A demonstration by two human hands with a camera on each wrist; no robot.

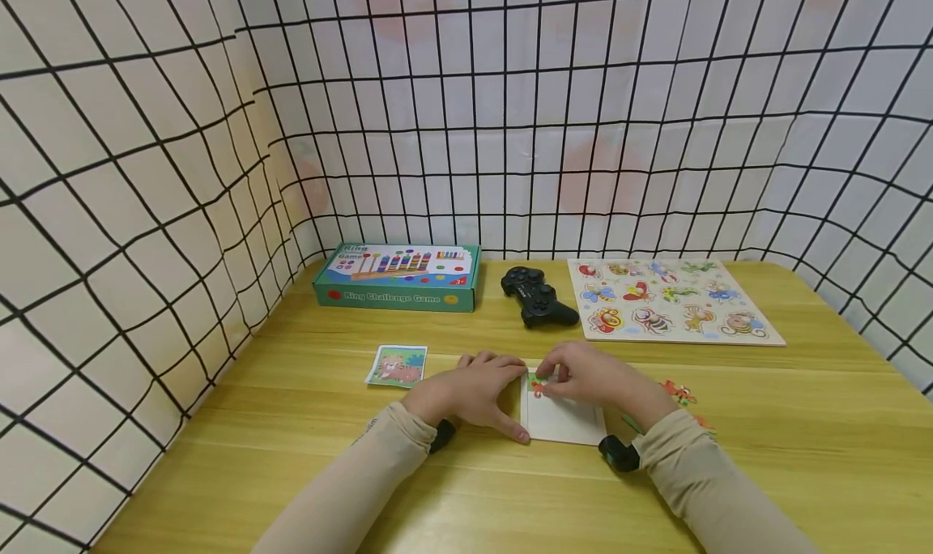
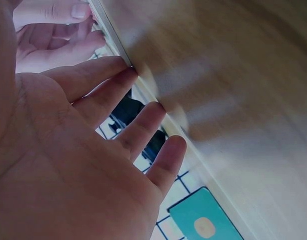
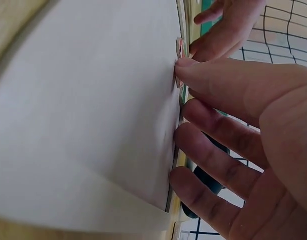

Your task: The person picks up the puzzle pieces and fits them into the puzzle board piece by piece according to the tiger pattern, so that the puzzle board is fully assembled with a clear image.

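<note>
A square white puzzle tray lies in front of me on the wooden table. My left hand, fingers extended and thumb spread, touches its left side. Over the tray's far left corner, my right hand pinches a red and green jigsaw piece between thumb and index finger. In the right wrist view the thumb covers part of this piece, which stands just above the tray surface. Several loose red and green pieces lie right of the tray, partly hidden by the right forearm.
Left of the tray lies a picture card with a pink animal. Behind stand a green Ring Challenge Game box, a black game controller and a wooden board of insect pictures. Grid-patterned cloth walls enclose the table.
</note>
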